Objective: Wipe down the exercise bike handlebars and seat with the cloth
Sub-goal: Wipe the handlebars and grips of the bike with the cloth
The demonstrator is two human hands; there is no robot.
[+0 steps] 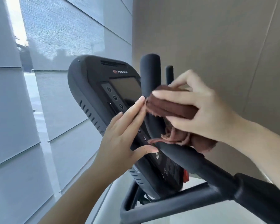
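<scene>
A black padded handlebar (199, 164) of the exercise bike curves up from the lower right to an upright end (149, 73). A folded dark red-brown cloth (173, 107) is wrapped around the bar at its bend. My right hand (205, 109) grips the cloth from the right, thumb on top. Beside it, my left hand (121, 136) is flat with fingers straight; its fingertips touch the cloth's left edge and the bar. The seat is out of view.
The bike's black console (94, 88) with a dark screen and numbered buttons sits just left of the handlebar, behind my left hand. A second upright bar end (169, 73) stands behind. Grey window blinds fill the left, a beige wall the right. Frame tubes (168, 206) cross below.
</scene>
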